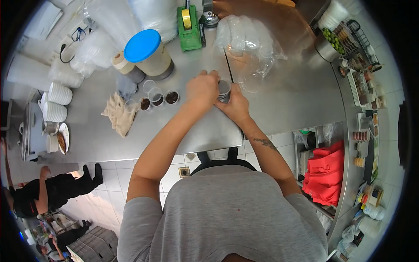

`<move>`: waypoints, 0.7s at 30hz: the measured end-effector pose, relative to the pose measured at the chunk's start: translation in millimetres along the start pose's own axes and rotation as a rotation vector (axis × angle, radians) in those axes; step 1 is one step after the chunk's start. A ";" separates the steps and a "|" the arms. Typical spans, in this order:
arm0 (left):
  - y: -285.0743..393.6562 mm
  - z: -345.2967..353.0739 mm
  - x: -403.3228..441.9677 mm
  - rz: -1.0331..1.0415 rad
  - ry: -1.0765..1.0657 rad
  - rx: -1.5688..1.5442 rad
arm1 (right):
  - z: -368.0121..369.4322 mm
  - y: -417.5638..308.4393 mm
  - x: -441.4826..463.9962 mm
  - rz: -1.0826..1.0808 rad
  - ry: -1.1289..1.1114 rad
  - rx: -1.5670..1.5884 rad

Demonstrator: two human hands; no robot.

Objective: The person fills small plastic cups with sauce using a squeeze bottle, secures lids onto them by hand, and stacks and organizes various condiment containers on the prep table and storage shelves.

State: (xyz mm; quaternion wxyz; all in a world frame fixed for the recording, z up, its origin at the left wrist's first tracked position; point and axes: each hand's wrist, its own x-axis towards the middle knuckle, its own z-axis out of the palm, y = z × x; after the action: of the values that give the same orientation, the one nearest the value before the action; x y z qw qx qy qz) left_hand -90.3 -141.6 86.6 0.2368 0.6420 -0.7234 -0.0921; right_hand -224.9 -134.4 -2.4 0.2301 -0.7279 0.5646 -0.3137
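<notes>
In the head view, a short stack of small clear plastic cups point(224, 88) stands between my hands over the steel counter. My right hand point(236, 105) is wrapped round its right side and front. The curled fingers of my left hand point(202, 90) close on its left edge; their tips are partly hidden. To the left, three small cups hold something dark: one cup point(172, 97) nearest my left hand, a middle cup point(159, 101) with a clear lid point(155, 93) over its back edge, and a left cup point(145, 104). Another clear lid point(149, 85) lies behind them.
A tub with a blue lid point(142, 46), a bottle point(126, 65) and a green tape dispenser point(189, 30) stand behind. A beige cloth point(118, 114) lies left, a plastic bag of clear cups point(248, 37) back right. Two people point(48, 192) are at lower left.
</notes>
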 end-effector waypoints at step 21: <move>-77.2 -7.8 -95.1 -0.270 0.114 0.017 | 26.6 -24.8 0.6 -0.125 -0.009 0.251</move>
State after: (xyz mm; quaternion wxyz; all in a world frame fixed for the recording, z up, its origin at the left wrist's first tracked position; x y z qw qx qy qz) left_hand -12.4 -60.0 38.3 0.2575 0.7396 -0.6166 -0.0805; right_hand -188.8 -129.2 -3.7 0.3017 -0.7288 0.4733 -0.3922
